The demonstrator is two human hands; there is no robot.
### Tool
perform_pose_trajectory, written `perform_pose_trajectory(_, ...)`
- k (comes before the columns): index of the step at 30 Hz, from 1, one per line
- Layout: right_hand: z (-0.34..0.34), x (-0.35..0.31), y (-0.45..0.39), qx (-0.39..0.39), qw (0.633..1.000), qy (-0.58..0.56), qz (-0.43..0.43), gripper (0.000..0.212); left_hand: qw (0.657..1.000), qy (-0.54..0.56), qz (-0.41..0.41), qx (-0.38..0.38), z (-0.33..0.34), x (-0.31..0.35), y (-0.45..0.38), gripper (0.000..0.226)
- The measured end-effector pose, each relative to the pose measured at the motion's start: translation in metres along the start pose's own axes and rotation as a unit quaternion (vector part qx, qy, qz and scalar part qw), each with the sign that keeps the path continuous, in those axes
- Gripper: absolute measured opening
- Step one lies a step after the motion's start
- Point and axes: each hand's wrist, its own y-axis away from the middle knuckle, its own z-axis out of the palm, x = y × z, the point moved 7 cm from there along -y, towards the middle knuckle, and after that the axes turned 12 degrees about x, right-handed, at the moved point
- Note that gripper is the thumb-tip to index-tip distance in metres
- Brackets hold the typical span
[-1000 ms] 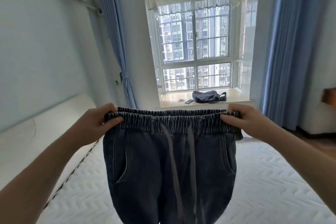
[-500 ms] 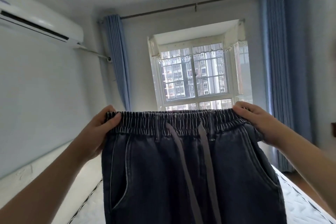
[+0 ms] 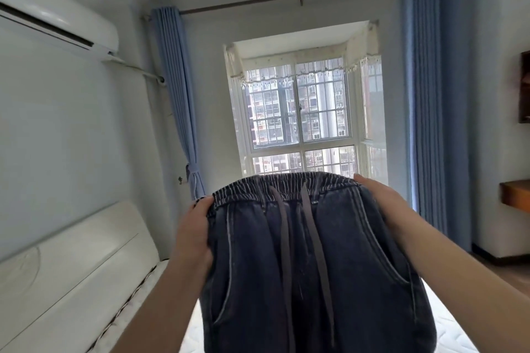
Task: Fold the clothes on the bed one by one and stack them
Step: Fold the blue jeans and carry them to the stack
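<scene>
Overhead, soft, heavy-looking dark jeans [image 3: 312,275] are held at the elastic waistband's ends, left hand [image 3: 192,233] and right hand [image 3: 384,206] each clamped in a closed grip.

trousers [image 3: 312,266] between the hands, window [image 3: 304,123] behind, headboard [image 3: 74,264] left, mattress [image 3: 447,329] below

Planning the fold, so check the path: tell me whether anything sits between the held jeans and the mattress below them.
Nothing visible does. The left hand and right hand grip the jeans by the waistband, held up over the mattress. The jeans themselves hide most of the mattress below, so that part cannot be checked.
</scene>
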Motion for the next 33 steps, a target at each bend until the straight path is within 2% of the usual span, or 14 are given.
perform_pose_trajectory(3,0.017,0.009,0.013,0.004,0.999,-0.037,0.011,0.021,0.999,0.024,0.011,0.039,0.015,-0.011,0.017,0.021)
perform_pose_trajectory(7,0.043,0.017,0.030,0.023,0.996,-0.092,0.006,0.029,0.998,0.020,0.043,0.052,0.038,-0.024,0.041,0.022)
perform_pose_trajectory(11,0.046,0.010,0.048,0.091,0.981,0.065,-0.156,0.043,0.985,-0.064,0.152,0.050,0.045,-0.023,0.060,0.023)
perform_pose_trajectory(15,0.053,0.003,0.067,0.087,0.956,0.130,-0.247,0.041,0.935,-0.187,0.294,0.061,0.046,-0.015,0.079,0.030)
perform_pose_trajectory(19,0.066,0.007,0.079,0.036,0.954,0.129,-0.268,0.043,0.889,-0.252,0.379,0.044,0.052,-0.015,0.092,0.034)
perform_pose_trajectory(21,0.071,0.014,0.082,0.002,0.960,0.130,-0.249,0.039,0.884,-0.262,0.385,0.042,0.051,-0.016,0.090,0.035)
perform_pose_trajectory(24,0.078,0.023,0.083,-0.050,0.969,0.118,-0.213,0.049,0.886,-0.265,0.378,0.033,0.048,-0.016,0.083,0.036)
perform_pose_trajectory(28,0.086,0.030,0.086,-0.142,0.979,-0.014,-0.148,0.039,0.892,-0.290,0.347,0.002,0.049,-0.017,0.074,0.041)
perform_pose_trajectory(33,0.087,0.036,0.089,-0.155,0.964,-0.079,-0.202,0.044,0.907,-0.294,0.300,-0.029,0.049,-0.018,0.075,0.064)
